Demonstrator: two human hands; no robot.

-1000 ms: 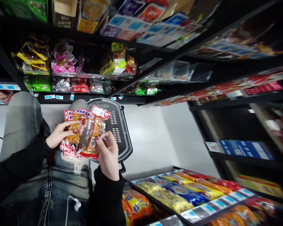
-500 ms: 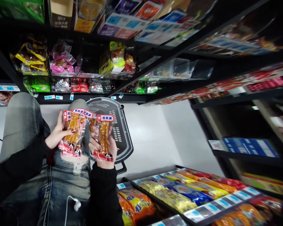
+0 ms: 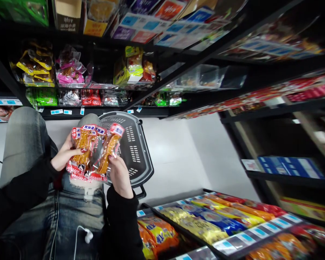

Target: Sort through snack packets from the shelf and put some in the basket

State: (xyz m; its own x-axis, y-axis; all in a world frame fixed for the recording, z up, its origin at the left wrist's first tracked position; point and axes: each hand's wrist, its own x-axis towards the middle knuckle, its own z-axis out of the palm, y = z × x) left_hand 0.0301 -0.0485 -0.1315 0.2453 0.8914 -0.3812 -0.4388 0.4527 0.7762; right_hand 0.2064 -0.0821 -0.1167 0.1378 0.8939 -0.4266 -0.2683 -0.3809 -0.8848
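**Head View: Snack Packets Held in Both Hands Above the Knee**

Head view. The fingers of the left hand (image 3: 63, 155) are largely concealed behind a fanned group of packets (image 3: 82, 148); overlap prevents an exact count. The fingers of the right hand (image 3: 121, 177) are likewise mostly concealed behind a single packet (image 3: 108, 153). The near side of the basket (image 3: 144, 144) is masked by the right hand and the knee. Goods at the upper right are blurred, and the frame edge cuts off several shelves.

The left hand is closed on its group, thumb laid across the front. The right hand pinches its packet, thumb forward, with the packet's top tilted to the right. All packets are positioned over the torn knee of the jeans (image 3: 81, 216), left of the basket.

The packets are clear, glossy film with red-and-white ends, enclosing ridged, golden-brown strips. The basket is grey and black, round-cornered, with rows of slots. A white earbud (image 3: 89, 237) lies against the faded denim.
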